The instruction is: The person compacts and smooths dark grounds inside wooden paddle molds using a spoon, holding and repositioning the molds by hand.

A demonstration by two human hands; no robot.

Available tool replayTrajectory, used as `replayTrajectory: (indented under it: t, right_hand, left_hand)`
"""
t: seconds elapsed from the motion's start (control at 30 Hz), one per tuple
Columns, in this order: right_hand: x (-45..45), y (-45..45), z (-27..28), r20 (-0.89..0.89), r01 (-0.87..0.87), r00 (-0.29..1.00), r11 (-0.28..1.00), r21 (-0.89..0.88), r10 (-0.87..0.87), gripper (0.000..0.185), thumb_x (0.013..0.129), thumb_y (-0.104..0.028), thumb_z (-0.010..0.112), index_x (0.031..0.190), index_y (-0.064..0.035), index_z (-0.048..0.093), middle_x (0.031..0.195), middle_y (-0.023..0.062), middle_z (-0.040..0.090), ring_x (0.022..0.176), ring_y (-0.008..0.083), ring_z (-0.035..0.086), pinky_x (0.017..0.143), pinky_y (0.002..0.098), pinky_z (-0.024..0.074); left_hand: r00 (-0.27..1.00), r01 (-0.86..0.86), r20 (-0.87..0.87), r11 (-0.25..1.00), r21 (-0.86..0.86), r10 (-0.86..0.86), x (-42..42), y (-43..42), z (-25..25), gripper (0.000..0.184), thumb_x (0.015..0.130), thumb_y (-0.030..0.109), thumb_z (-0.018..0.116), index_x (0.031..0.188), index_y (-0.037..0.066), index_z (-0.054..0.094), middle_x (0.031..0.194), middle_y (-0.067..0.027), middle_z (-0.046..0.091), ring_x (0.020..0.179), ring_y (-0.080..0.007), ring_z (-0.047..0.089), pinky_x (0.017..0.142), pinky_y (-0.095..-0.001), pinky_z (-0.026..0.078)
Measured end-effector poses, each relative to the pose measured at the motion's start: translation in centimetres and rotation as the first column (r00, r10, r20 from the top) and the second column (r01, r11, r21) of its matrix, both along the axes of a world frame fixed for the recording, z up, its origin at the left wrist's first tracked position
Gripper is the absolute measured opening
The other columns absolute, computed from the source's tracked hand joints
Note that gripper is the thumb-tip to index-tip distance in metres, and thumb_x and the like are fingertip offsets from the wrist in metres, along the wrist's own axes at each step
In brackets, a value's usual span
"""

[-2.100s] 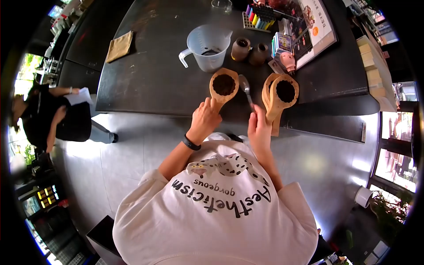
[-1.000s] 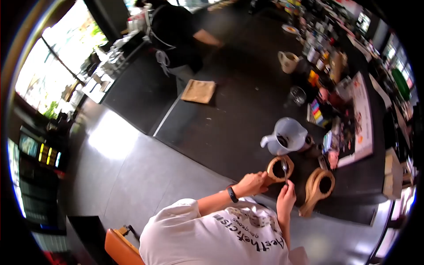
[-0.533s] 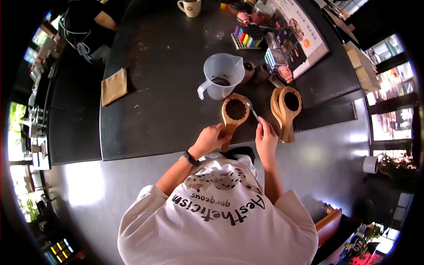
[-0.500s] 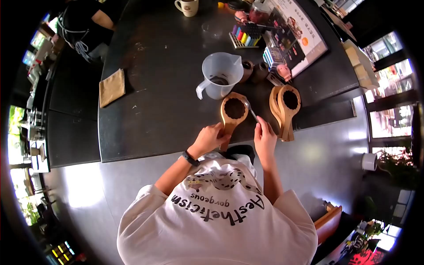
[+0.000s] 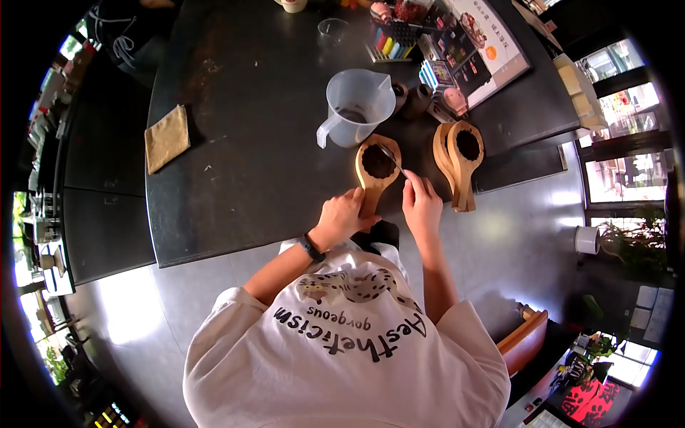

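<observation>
Pale wood shapes the mould point(image 5: 374, 187) at the near edge of the table point(image 5: 242, 185), its handle clasped in your left hand point(image 5: 342, 217). Your right hand point(image 5: 422, 205) pinches the spoon point(image 5: 395, 162) over the dark filling point(image 5: 373, 163). Pressing hard could tip the mould or scatter filling off the edge. The jug point(image 5: 357, 107) and stacked moulds point(image 5: 464, 180) limit the far and right sides; room opens leftward.

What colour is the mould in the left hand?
The mould is light tan, best seen in the head view.
</observation>
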State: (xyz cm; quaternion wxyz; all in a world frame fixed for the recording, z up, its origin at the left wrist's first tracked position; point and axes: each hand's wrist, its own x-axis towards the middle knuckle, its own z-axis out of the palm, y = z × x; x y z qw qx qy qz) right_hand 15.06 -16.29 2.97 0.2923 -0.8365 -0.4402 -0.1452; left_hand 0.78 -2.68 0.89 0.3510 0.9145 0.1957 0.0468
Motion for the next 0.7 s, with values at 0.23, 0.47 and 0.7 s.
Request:
replayTrajectory:
  t: [0.23,0.47,0.7]
  right_hand:
    - [-0.7,0.0,-0.3,0.077,0.040,0.996,0.998,-0.058,-0.036,0.024,0.087,-0.006,0.064,0.110,-0.0109,0.066,0.077,0.0081,0.058,0.062,0.0280,0.062,0.052,0.0372,0.0507]
    - [-0.9,-0.7,-0.3,0.047,0.074,0.996,0.992,-0.102,-0.069,0.024,0.088,-0.006,0.063,0.111,-0.0127,0.066,0.076,0.0090,0.059,0.060,0.0315,0.060,0.052,0.0407,0.0490]
    - [-0.7,-1.3,-0.3,0.043,0.081,0.996,0.991,-0.106,-0.077,0.024,0.089,-0.006,0.063,0.112,-0.0117,0.065,0.077,0.0102,0.060,0.062,0.0326,0.062,0.052,0.0414,0.0497]
  left_hand:
    - [0.999,0.007,0.032,1.000,-0.016,-0.007,-0.2,0.1,-0.4,0.053,0.075,0.049,0.076,0.091,0.003,0.056,0.085,-0.0132,0.066,0.073,-0.0340,0.068,0.062,-0.0420,0.055]
    - [1.000,0.001,0.022,1.000,-0.014,-0.001,-0.4,0.0,-0.1,0.053,0.076,0.051,0.075,0.095,0.003,0.059,0.088,-0.0117,0.066,0.075,-0.0325,0.068,0.064,-0.0409,0.055]
    - [1.000,0.011,-0.003,1.000,-0.017,-0.011,-0.3,0.0,0.1,0.053,0.077,0.051,0.074,0.095,0.004,0.061,0.089,-0.0115,0.066,0.076,-0.0318,0.068,0.064,-0.0405,0.055]
